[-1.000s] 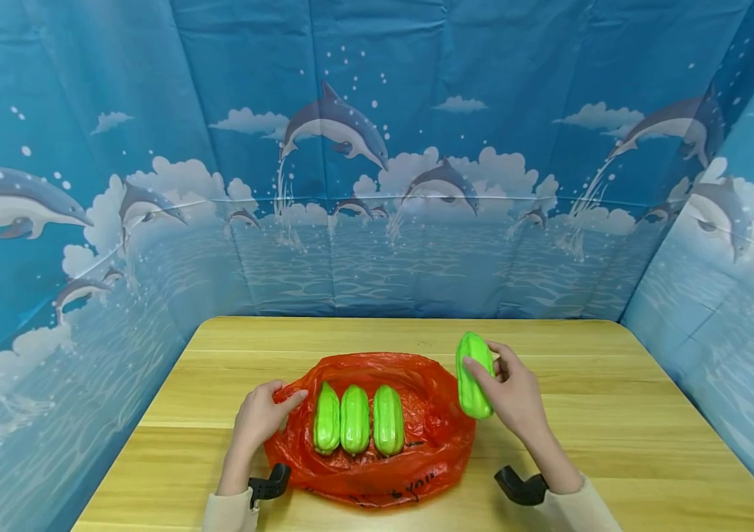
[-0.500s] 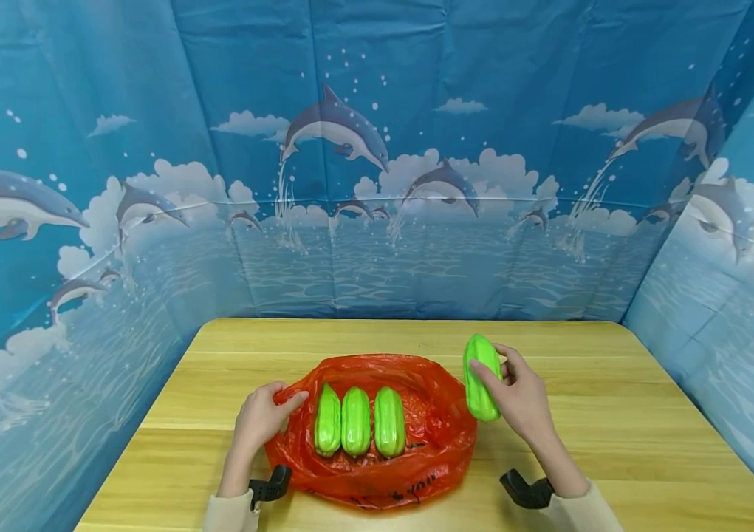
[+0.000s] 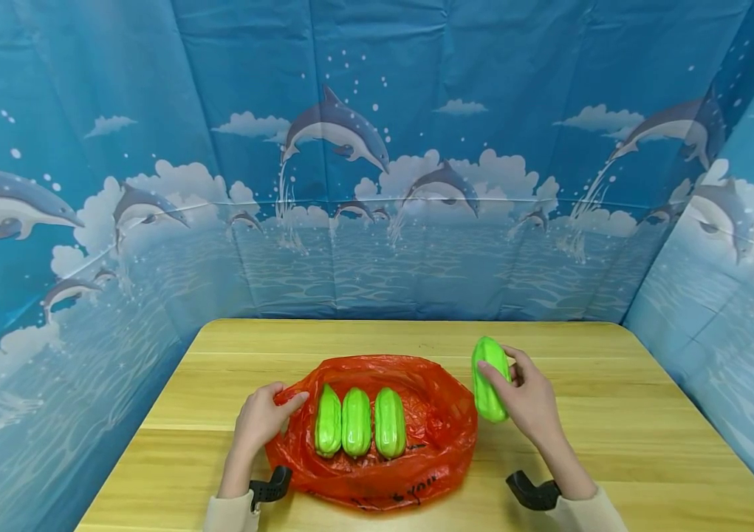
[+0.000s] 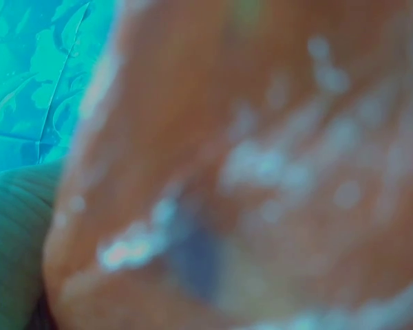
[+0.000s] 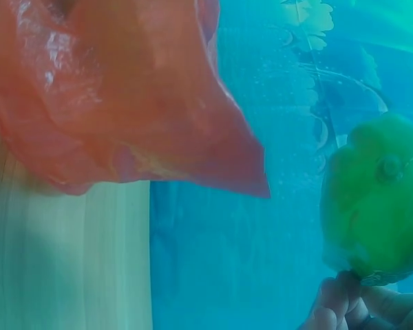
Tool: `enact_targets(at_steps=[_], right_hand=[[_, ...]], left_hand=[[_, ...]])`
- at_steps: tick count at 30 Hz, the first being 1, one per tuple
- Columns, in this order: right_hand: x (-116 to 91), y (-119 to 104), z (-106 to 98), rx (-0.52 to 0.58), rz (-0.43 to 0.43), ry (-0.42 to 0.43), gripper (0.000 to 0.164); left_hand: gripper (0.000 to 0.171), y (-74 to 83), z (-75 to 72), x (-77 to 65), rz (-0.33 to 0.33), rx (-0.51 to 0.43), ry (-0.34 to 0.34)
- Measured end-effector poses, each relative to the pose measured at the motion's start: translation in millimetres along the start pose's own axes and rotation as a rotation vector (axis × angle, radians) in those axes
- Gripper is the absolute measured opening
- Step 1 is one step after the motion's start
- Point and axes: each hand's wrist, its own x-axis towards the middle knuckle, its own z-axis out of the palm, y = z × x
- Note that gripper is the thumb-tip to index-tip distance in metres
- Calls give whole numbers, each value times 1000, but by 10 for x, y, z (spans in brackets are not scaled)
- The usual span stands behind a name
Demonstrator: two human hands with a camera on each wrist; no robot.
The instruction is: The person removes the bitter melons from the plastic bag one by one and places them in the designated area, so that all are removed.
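Note:
A red plastic bag (image 3: 439,480) lies on the wooden table with its mouth spread wide. Inside, three glossy, ribbed green gourds (image 3: 356,423) lie side by side. My left hand (image 3: 261,418) pinches the bag's left rim between thumb and fingers. To the right of the bag, my right hand (image 3: 528,391) grips another green gourd (image 3: 491,380), held upright in the air. That gourd (image 5: 378,199) shows its lobed end in the right wrist view, fingers at its lower edge. The bag (image 4: 275,165) fills most of the left wrist view, blurred.
The wooden table (image 3: 629,421) extends on both sides of the bag. A blue curtain (image 3: 377,258) printed with dolphins hangs behind it and along the sides. Black wrist mounts (image 3: 532,491) sit on both forearms.
My right hand has moved slightly to the right with its gourd, away from the bag. The left hand, the bag and the gourds in it have stayed in place.

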Motion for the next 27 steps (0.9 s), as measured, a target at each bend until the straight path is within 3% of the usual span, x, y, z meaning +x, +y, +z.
enact_targets(at_steps=[6,27], right_hand=[[0,6,-28,-14,3,9,62],[17,110,-71,-39,47,-6,66]], left_hand=[[33,0,11,-9,24,2,13],[34,-11,20,5,10,-3,-6]])
